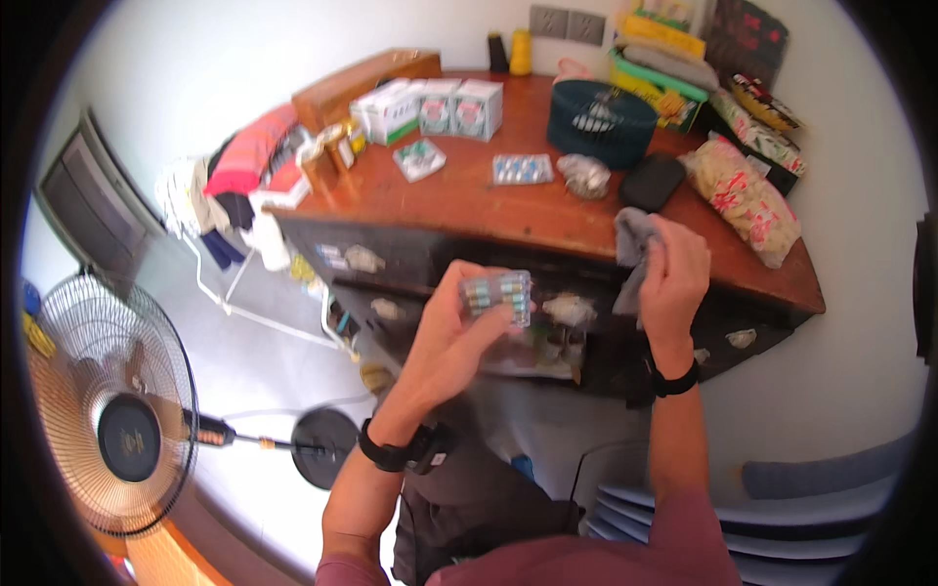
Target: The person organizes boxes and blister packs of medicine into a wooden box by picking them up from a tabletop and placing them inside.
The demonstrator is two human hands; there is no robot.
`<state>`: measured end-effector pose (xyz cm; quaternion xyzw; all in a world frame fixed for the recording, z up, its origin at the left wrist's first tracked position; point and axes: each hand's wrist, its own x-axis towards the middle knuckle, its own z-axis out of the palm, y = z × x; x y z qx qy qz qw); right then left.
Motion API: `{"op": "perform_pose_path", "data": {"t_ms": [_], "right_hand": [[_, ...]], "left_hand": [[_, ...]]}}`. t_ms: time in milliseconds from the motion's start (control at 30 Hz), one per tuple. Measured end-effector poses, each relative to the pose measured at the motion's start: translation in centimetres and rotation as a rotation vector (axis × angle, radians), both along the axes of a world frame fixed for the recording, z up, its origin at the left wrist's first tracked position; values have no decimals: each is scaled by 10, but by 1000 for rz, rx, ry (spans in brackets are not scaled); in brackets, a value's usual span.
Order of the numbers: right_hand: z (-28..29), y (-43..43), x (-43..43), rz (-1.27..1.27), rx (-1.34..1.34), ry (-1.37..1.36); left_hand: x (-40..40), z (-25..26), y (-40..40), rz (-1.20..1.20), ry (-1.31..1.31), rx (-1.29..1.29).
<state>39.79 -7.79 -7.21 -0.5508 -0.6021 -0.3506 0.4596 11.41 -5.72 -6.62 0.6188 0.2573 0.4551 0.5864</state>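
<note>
Between the thumb and fingers of my left hand [458,340] is a blister pack of capsules [497,294], held in front of the wooden dresser [469,209]. My right hand [676,282] grips a grey cloth [634,245] that hangs down by the dresser's front edge. Behind the hands, on the dresser top, lie another blister pack with blue and white pills [522,169], a knotted clear plastic bag [584,176] and a black case [652,182]. A flat white-and-green packet [419,160] rests farther left.
White medicine boxes [469,110], brown bottles [322,157], a wooden box [366,80] and a dark green round container [602,124] stand on the dresser. A bagged food pack [747,198] lies at its right end. A standing fan [128,439] is at left, stacked blue chairs [659,520] at lower right.
</note>
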Motion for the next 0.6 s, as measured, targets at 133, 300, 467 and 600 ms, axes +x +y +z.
{"op": "perform_pose_path", "data": {"t_ms": [133, 300, 467, 600], "right_hand": [[-25, -54, -43, 183, 32, 223], [-120, -75, -133, 590, -452, 213], [-221, -56, -187, 493, -699, 75], [-231, -46, -190, 549, -809, 445]], "left_hand": [[-15, -105, -46, -87, -166, -538], [-29, -199, -76, -275, -697, -1019], [-38, -227, -88, -7, -737, -1036], [-33, -258, -86, 61, -578, -998]]}}
